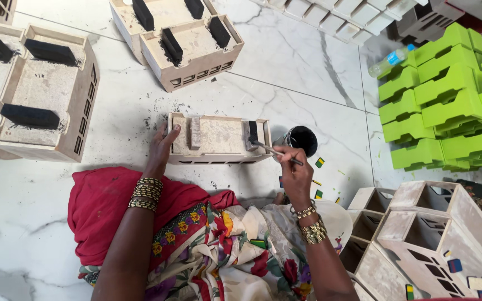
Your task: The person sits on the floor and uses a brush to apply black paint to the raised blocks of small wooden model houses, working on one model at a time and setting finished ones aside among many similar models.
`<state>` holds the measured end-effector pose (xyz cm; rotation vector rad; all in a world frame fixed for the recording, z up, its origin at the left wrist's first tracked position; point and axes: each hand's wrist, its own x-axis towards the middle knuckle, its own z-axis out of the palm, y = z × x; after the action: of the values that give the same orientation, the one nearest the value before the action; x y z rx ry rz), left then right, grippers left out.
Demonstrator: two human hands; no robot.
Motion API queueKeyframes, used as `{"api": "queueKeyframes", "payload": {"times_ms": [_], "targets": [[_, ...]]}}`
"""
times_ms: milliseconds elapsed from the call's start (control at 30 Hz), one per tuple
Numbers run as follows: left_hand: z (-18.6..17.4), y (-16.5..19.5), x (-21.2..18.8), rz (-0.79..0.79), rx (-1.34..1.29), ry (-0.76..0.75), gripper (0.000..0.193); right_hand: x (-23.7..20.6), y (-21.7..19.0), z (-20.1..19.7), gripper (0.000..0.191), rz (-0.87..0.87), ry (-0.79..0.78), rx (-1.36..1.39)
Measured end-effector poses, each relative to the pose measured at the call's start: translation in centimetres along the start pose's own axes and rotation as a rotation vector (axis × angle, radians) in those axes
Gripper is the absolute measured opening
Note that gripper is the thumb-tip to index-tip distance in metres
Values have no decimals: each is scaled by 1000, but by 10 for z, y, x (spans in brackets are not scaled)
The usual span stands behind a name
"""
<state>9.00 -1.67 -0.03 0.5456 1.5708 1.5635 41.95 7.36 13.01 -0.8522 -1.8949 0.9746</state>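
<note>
Centrally, left hand (163, 146) steadies tray (217, 137) edge.

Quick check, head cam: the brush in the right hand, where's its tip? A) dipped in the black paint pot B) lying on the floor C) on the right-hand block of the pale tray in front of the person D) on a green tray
C: the right hand holds the brush with its tip on the half-blackened right-hand block of the pale tray; the paint pot stands beside it.
</note>
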Motion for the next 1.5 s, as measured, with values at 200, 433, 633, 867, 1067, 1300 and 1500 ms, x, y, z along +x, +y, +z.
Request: {"api": "queueKeyframes", "payload": {"times_ms": [200,433,633,867,1067,1300,1500], "targets": [[0,-3,1,13,-5,14,88,-5,-6,-21,12,6,41,-30],[2,-6,4,18,24,3,94,-4,0,-8,12,-2,-6,22],[1,1,-1,-3,12,1,95,-6,-7,-19,12,-37,36,20],[2,5,-2,-3,25,-3,93,-7,-5,-9,13,-29,-18,-15],[0,-1,0,-7,3,-5,96,-8,-10,-19,13,-59,29,1],[1,-2,2,-5,23,8,100,-10,-10,-14,15,-38,-31,-64],[1,-5,2,-24,31,18,97,-9,-4,-16,13,-114,-15,25]]}}
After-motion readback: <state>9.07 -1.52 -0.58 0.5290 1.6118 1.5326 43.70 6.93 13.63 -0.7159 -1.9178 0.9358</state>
